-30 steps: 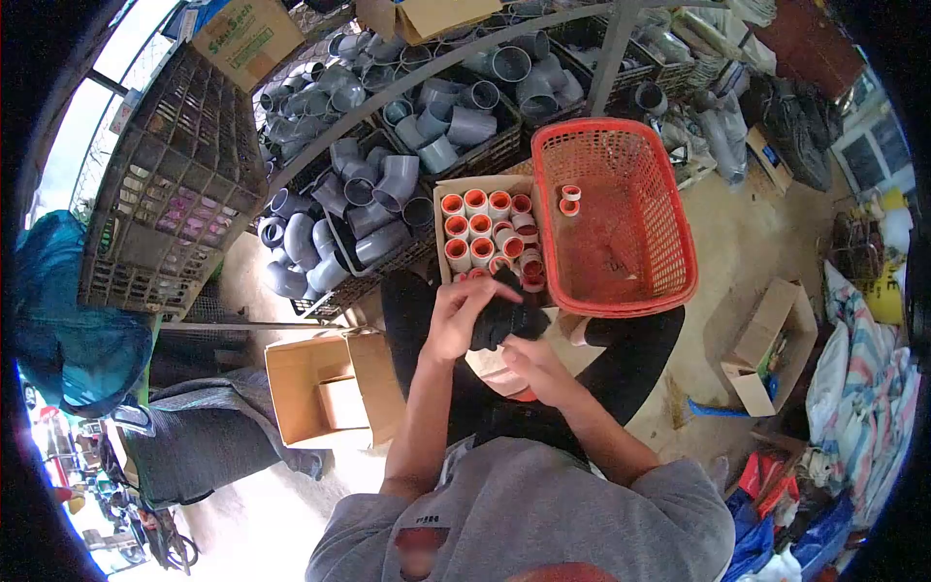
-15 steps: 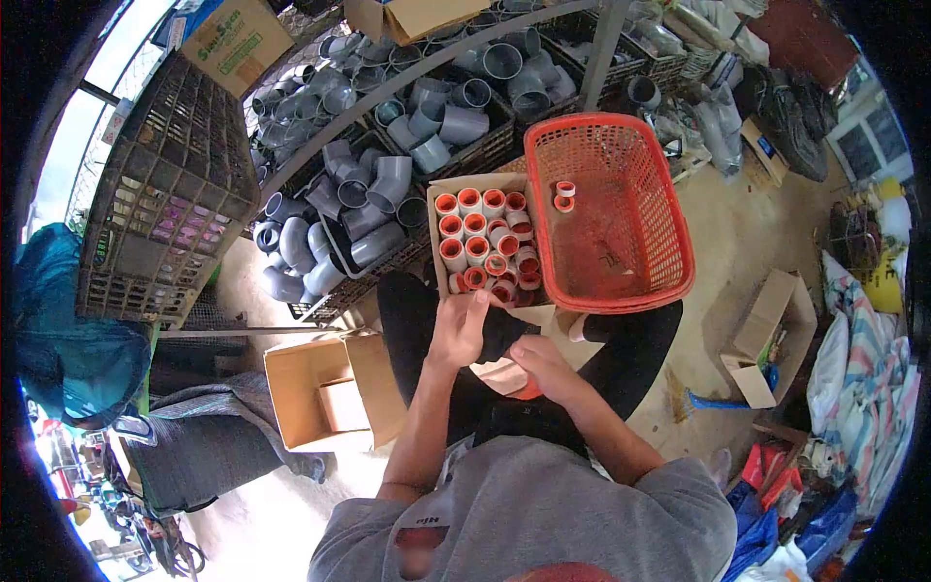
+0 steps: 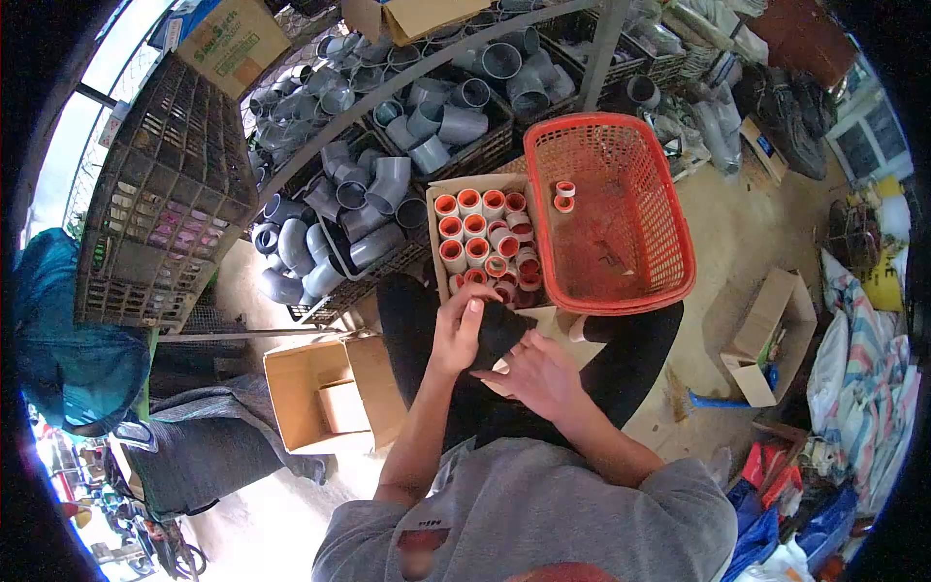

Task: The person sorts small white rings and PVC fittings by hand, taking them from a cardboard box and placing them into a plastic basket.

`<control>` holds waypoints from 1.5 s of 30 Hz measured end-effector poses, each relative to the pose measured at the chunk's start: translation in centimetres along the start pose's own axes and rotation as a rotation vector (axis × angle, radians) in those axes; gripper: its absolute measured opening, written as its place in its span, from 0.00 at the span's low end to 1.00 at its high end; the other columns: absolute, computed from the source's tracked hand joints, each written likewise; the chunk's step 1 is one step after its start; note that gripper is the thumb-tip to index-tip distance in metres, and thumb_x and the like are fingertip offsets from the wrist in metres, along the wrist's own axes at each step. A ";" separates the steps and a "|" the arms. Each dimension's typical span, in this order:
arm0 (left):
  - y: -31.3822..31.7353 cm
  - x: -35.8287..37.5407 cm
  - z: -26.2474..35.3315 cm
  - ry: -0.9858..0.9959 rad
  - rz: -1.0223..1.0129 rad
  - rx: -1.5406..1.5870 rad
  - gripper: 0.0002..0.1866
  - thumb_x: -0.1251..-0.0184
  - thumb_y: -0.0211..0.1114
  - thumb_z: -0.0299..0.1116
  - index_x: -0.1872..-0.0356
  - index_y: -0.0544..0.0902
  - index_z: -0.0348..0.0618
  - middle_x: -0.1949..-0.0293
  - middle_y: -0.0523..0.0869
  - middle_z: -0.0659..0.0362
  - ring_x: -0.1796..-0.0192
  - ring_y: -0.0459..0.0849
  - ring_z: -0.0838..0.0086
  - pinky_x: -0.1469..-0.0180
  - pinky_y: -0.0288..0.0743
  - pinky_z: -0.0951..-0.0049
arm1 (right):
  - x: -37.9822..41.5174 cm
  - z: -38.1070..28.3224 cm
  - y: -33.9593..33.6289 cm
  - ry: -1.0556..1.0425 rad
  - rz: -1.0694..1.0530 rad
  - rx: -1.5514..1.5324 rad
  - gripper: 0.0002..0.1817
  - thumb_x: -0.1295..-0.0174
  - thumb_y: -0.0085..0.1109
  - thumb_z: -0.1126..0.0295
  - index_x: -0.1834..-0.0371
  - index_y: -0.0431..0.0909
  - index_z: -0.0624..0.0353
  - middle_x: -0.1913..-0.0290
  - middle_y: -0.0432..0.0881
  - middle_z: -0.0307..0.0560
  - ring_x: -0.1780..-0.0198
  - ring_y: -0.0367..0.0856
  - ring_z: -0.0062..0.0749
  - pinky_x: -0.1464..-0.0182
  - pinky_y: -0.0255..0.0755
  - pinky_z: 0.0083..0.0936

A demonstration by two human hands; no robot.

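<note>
- The one view comes from a camera on the wearer's head, facing forward and steeply down over a grey shirt (image 3: 529, 495) at the bottom edge.
- The left grip (image 3: 454, 335) and right grip (image 3: 545, 376) fall a little below the middle, fairly near the lens.
- Farther forward, it looks down into a red basket (image 3: 596, 231), with grey pipe fittings (image 3: 390, 182) beyond, toward the top.
- The very wide lens bows straight edges and leaves the corners dark.
- Lower left, glare makes the background hard to read.
</note>
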State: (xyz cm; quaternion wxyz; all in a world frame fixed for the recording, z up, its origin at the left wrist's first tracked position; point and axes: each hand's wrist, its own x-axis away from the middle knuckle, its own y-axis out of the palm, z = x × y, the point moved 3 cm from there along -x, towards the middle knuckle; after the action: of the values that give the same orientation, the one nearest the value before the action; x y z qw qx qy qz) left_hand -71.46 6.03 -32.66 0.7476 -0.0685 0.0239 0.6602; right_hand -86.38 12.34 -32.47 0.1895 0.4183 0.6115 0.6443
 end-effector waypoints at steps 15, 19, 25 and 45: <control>-0.4 3.1 -2.3 -0.170 -0.066 0.000 0.19 0.36 0.76 0.29 0.45 0.86 0.31 0.50 0.90 0.54 0.48 0.85 0.75 0.44 0.79 0.72 | -1.2 -3.0 -6.2 -0.339 0.161 0.893 0.16 0.37 0.66 0.83 0.46 0.81 0.67 0.50 0.86 0.42 0.49 0.84 0.25 0.45 0.78 0.25; -0.1 3.4 -2.5 -0.174 -0.042 -0.042 0.13 0.33 0.73 0.27 0.51 0.88 0.30 0.57 0.91 0.54 0.56 0.85 0.76 0.53 0.80 0.72 | -0.9 -2.9 -5.7 -0.444 0.174 0.919 0.14 0.38 0.65 0.84 0.49 0.81 0.67 0.51 0.86 0.41 0.52 0.85 0.25 0.48 0.79 0.25; 0.3 2.2 -0.3 -0.117 -0.077 -0.140 0.08 0.32 0.69 0.22 0.56 0.86 0.28 0.58 0.89 0.48 0.57 0.86 0.70 0.52 0.78 0.72 | -1.4 -3.1 -4.9 -0.418 0.302 0.786 0.11 0.36 0.63 0.83 0.52 0.81 0.65 0.52 0.85 0.41 0.52 0.84 0.23 0.49 0.79 0.24; -10.7 1.7 -9.8 -0.196 0.743 0.798 0.18 0.20 0.59 0.39 0.45 0.80 0.32 0.48 0.86 0.52 0.47 0.86 0.65 0.39 0.78 0.63 | -5.0 -12.7 -0.9 -0.463 0.317 0.614 0.07 0.31 0.67 0.66 0.61 0.82 0.57 0.52 0.88 0.44 0.55 0.86 0.26 0.51 0.80 0.28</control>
State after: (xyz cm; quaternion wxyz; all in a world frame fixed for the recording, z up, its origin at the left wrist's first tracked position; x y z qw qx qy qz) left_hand -60.11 5.09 -41.79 0.4313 0.2948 0.2248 0.8225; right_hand -93.56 0.71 -33.65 0.0865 0.6782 0.6445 0.3422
